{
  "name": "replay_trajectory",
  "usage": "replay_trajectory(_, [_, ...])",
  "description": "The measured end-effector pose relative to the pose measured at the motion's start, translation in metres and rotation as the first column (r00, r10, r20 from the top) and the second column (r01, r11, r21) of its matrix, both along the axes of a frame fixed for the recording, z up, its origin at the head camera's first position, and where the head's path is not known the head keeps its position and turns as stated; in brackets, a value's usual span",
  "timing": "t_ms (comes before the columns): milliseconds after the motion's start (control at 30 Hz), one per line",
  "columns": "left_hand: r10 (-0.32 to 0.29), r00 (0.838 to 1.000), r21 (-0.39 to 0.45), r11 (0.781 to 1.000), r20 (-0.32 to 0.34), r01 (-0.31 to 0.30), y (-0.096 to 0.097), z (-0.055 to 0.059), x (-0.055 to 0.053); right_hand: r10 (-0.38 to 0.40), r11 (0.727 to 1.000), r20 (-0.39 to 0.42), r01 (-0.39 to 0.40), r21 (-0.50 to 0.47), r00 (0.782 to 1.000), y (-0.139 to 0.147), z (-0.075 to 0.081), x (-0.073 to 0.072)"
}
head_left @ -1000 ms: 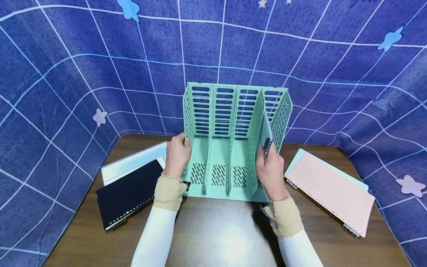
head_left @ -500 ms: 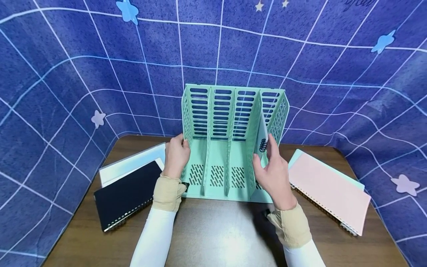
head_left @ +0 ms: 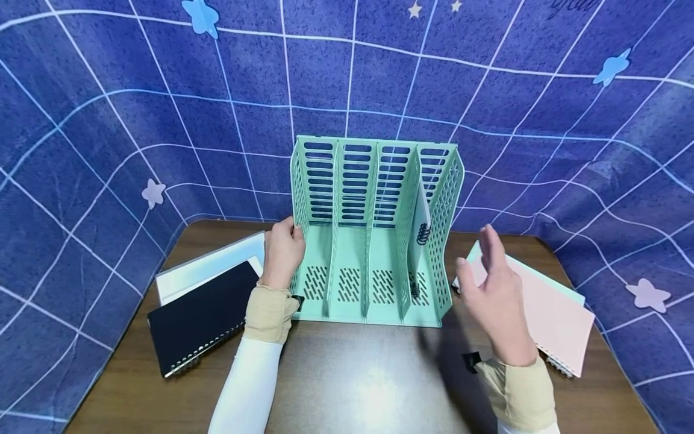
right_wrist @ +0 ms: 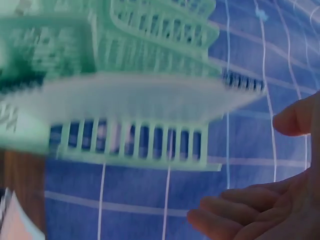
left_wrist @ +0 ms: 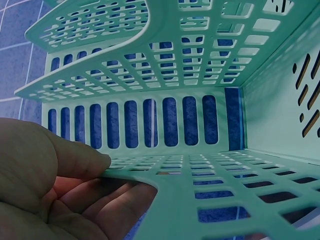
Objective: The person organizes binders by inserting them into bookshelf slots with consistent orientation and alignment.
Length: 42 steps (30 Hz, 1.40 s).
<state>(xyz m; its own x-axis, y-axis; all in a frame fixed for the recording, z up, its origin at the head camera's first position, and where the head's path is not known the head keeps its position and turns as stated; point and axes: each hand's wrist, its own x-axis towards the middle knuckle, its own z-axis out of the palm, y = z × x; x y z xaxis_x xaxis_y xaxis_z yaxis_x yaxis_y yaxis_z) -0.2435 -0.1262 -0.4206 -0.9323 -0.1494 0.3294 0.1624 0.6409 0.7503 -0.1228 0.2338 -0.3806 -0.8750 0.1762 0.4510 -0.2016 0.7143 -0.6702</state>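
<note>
A mint-green file rack [head_left: 349, 241] with several upright compartments stands on the table. My left hand [head_left: 283, 250] grips the front edge of its left side wall; in the left wrist view the thumb [left_wrist: 82, 159] lies inside the wall and the fingers outside. In the rightmost compartment a spiral notebook [head_left: 419, 235] stands upright against the divider, its black coils facing front. Nothing is in my right hand [head_left: 496, 295], which hovers to the right of the rack with thumb and fingers apart. Below that hand lie a pink notebook [head_left: 553, 307] and a mint one [head_left: 547, 276].
On the left, a black spiral notebook [head_left: 203, 319] lies partly over white and pale-blue notebooks [head_left: 211, 265]. The wooden table [head_left: 347, 380] ends at a blue patterned cloth [head_left: 347, 66] hanging behind and at both sides.
My right hand has let go of the spiral notebook in the rightmost compartment and moved right, over the pink notebook. My left hand stays on the rack's side wall.
</note>
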Motion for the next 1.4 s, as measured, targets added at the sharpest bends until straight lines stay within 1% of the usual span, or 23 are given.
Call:
replay_trajectory(67, [0.001, 1.000, -0.011, 1.000, 0.004, -0.001, 0.000, 0.001, 0.000, -0.042, 0.998, 0.076, 0.038, 0.054, 0.996, 0.014, -0.001, 0.000])
replay_trajectory(100, [0.001, 1.000, -0.015, 1.000, 0.006, -0.001, 0.000, 0.001, 0.000, -0.062, 0.995, 0.125, 0.051, 0.091, 0.990, 0.022, -0.002, -0.001])
replay_trajectory(167, [-0.001, 1.000, -0.021, 1.000, 0.006, 0.001, 0.000, 0.003, -0.001, -0.088, 0.982, 0.232, 0.046, 0.182, 0.969, 0.037, -0.004, -0.004])
replay_trajectory(200, [-0.001, 1.000, -0.024, 1.000, 0.004, 0.001, 0.000, 0.003, -0.001, -0.093, 0.975, 0.292, 0.027, 0.222, 0.952, 0.045, -0.006, -0.006])
replay_trajectory(267, [0.001, 1.000, -0.021, 1.000, -0.002, -0.001, 0.000, 0.005, -0.002, -0.093, 0.961, 0.405, -0.024, 0.274, 0.910, 0.060, -0.010, -0.011])
replay_trajectory(333, [0.006, 1.000, -0.018, 1.000, -0.005, -0.006, 0.000, 0.005, -0.002, -0.089, 0.952, 0.512, -0.077, 0.295, 0.854, 0.072, -0.017, -0.017])
replay_trajectory(433, [0.017, 1.000, -0.014, 1.000, -0.007, -0.017, -0.002, 0.006, -0.003, -0.081, 0.943, 0.632, -0.145, 0.298, 0.771, 0.085, -0.028, -0.025])
replay_trajectory(467, [0.018, 1.000, -0.015, 1.000, -0.006, -0.018, -0.002, 0.006, -0.003, -0.077, 0.940, 0.654, -0.165, 0.300, 0.752, 0.087, -0.032, -0.027])
replay_trajectory(500, [0.017, 1.000, -0.014, 1.000, -0.005, -0.017, -0.002, 0.006, -0.003, -0.074, 0.935, 0.670, -0.182, 0.305, 0.739, 0.089, -0.035, -0.029])
replay_trajectory(633, [0.015, 1.000, -0.007, 1.000, 0.001, -0.015, -0.003, 0.006, -0.003, -0.076, 0.914, 0.701, -0.232, 0.333, 0.709, 0.092, -0.049, -0.034])
replay_trajectory(767, [0.022, 1.000, -0.010, 1.000, 0.012, -0.021, -0.002, 0.005, -0.002, -0.115, 0.911, 0.737, -0.225, 0.346, 0.666, 0.094, -0.062, -0.039])
replay_trajectory(833, [0.022, 1.000, -0.008, 1.000, 0.013, -0.021, -0.001, 0.005, -0.002, -0.125, 0.908, 0.746, -0.228, 0.352, 0.654, 0.095, -0.065, -0.041])
replay_trajectory(867, [0.019, 1.000, -0.007, 1.000, 0.014, -0.019, -0.001, 0.004, -0.002, -0.127, 0.906, 0.755, -0.234, 0.352, 0.644, 0.096, -0.066, -0.041])
replay_trajectory(900, [0.017, 1.000, -0.005, 1.000, 0.014, -0.017, 0.000, 0.004, -0.002, -0.120, 0.902, 0.757, -0.248, 0.354, 0.643, 0.097, -0.067, -0.042])
replay_trajectory(1000, [0.012, 1.000, -0.005, 1.000, 0.018, -0.012, 0.000, 0.004, -0.002, -0.114, 0.893, 0.777, -0.279, 0.353, 0.620, 0.098, -0.067, -0.041])
replay_trajectory(1067, [0.011, 1.000, -0.011, 1.000, 0.019, -0.010, 0.000, 0.004, -0.002, -0.120, 0.886, 0.781, -0.288, 0.362, 0.613, 0.098, -0.068, -0.041])
replay_trajectory(1133, [0.011, 1.000, -0.014, 1.000, 0.021, -0.011, 0.000, 0.004, -0.001, -0.143, 0.887, 0.779, -0.271, 0.375, 0.610, 0.098, -0.070, -0.040])
replay_trajectory(1233, [0.011, 1.000, -0.015, 1.000, 0.016, -0.011, 0.001, 0.003, -0.001, -0.159, 0.887, 0.770, -0.253, 0.387, 0.618, 0.098, -0.072, -0.040])
replay_trajectory(1267, [0.010, 1.000, -0.015, 1.000, 0.015, -0.010, 0.001, 0.003, -0.001, -0.159, 0.888, 0.770, -0.251, 0.385, 0.618, 0.098, -0.073, -0.040])
replay_trajectory(1400, [0.008, 1.000, -0.016, 1.000, 0.008, -0.007, 0.002, 0.002, -0.002, -0.148, 0.882, 0.771, -0.271, 0.386, 0.619, 0.099, -0.074, -0.041])
